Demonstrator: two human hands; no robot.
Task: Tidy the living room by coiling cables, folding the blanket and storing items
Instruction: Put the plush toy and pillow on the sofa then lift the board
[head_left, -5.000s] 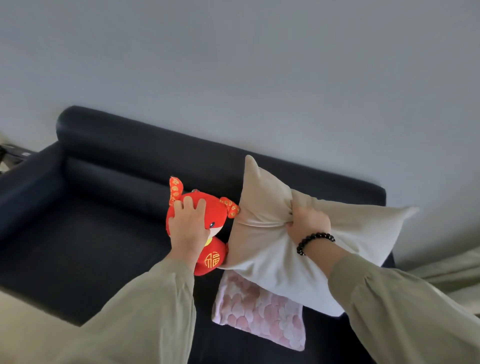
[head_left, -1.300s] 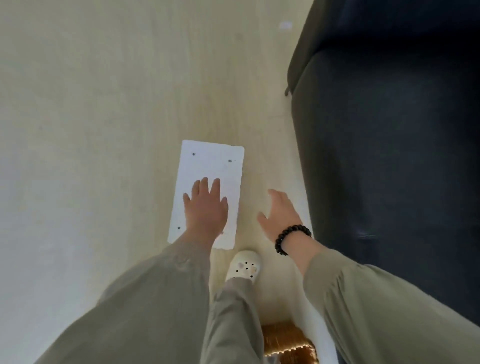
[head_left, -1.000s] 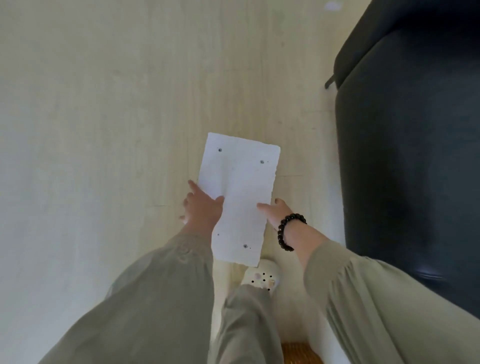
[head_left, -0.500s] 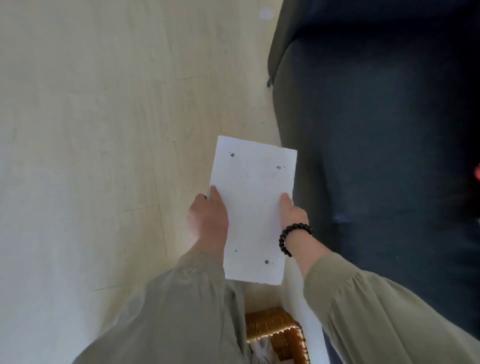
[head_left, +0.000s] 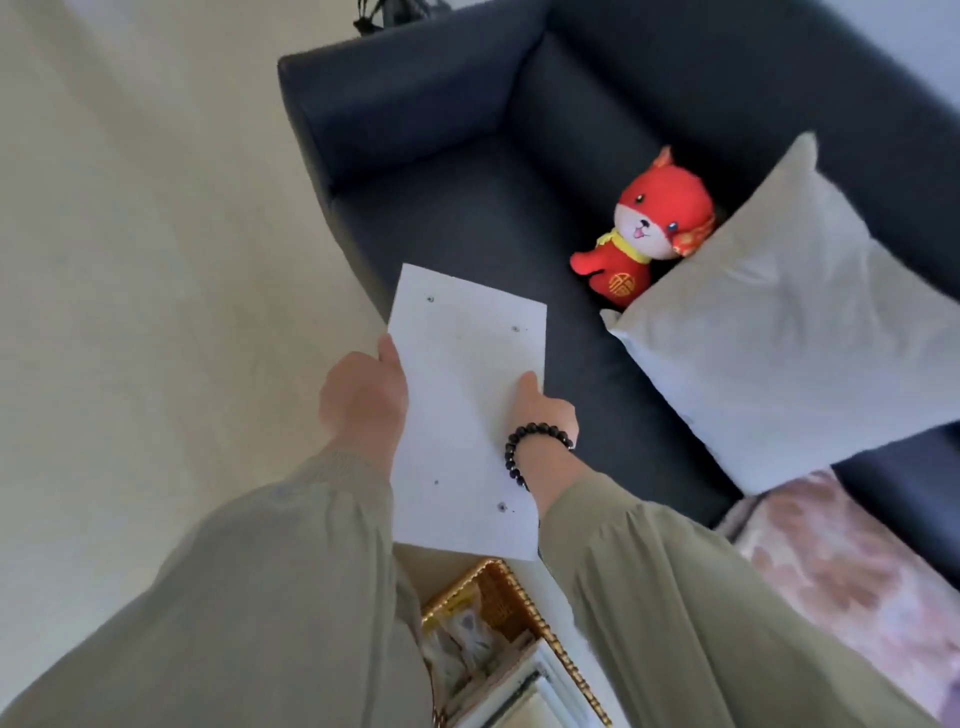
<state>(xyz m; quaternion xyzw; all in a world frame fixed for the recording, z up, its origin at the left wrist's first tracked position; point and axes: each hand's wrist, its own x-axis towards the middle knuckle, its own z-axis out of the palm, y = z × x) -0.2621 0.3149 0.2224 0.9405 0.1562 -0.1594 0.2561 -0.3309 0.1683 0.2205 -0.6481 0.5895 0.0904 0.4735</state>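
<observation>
Open room over sofa (head_left: 447, 223) seat ahead of sheet (head_left: 467, 415), up to armrest (head_left: 395, 104) and backrest (head_left: 675, 78). Blocked on right by plush (head_left: 644, 228) and pillow (head_left: 779, 332), touching, against backrest. Blanket (head_left: 831, 561) beside pillow, lower right. Basket (head_left: 498, 597) just below sheet. Wide floor (head_left: 156, 260) open at left.

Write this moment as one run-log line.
left hand: holds white sheet | right hand: holds same sheet | basket: on floor beside sofa

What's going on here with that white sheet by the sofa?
A person is tidying up. Their left hand and right hand each hold a side edge of a white sheet, in front of the dark sofa. A red plush toy and a pale pillow sit on the sofa; a woven basket sits below the sheet.
</observation>
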